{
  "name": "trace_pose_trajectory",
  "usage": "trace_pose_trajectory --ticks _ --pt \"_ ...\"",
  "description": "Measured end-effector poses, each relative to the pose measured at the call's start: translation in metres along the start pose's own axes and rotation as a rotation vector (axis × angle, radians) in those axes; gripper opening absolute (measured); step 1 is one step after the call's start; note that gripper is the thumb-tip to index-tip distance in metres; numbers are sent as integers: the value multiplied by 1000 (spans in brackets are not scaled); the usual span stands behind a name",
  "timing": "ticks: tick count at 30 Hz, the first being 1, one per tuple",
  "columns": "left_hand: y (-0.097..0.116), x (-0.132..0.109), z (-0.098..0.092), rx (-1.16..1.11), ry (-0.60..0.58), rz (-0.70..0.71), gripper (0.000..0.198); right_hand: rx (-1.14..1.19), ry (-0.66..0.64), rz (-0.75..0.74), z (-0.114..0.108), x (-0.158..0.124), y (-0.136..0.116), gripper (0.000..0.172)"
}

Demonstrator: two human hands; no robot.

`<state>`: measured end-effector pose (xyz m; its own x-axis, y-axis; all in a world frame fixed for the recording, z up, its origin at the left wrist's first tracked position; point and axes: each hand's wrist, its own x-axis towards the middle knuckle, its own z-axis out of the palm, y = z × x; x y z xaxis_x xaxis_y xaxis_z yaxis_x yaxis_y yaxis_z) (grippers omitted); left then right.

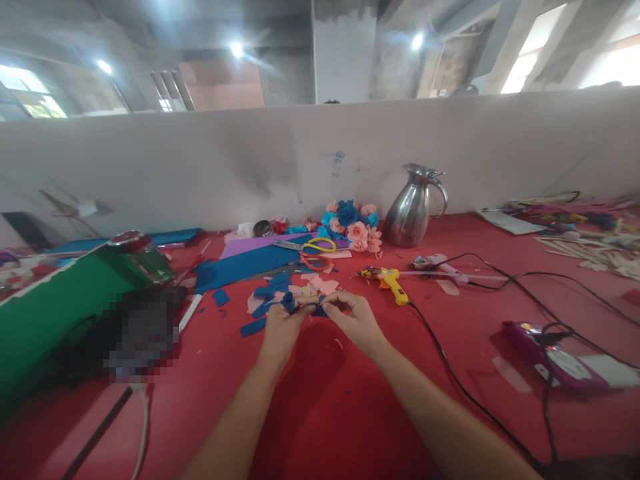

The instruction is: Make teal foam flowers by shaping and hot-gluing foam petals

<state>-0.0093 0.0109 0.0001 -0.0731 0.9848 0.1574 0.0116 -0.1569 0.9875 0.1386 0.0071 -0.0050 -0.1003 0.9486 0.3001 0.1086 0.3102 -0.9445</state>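
My left hand (281,331) is closed around a small rolled piece of blue crepe paper (289,302), its rolled end standing up above the thumb. Pinched in the fingertips of my right hand (359,325) is a blue paper piece (320,309), between the two hands; whether it joins the roll I cannot tell. Cut blue paper pieces (253,327) and pink scraps (323,285) lie just beyond my hands. Behind them, scissors (320,245) with yellow and red handles rest on blue sheets (233,265). A bunch of pink and blue paper flowers (357,230) sits farther back.
A yellow glue gun (395,285) and a pink one (450,270) lie right, their black cords crossing to a purple power strip (555,360). A metal jug (411,210) stands by the white partition (225,160). Left are a lidded jar (145,257) and green board (55,300).
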Motion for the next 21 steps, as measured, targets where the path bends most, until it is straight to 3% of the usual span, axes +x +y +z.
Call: trace_pose_trajectory --ticks 21 --pt "-4 3 -4 156 -19 19 6 22 -21 69 0 3 5 8"
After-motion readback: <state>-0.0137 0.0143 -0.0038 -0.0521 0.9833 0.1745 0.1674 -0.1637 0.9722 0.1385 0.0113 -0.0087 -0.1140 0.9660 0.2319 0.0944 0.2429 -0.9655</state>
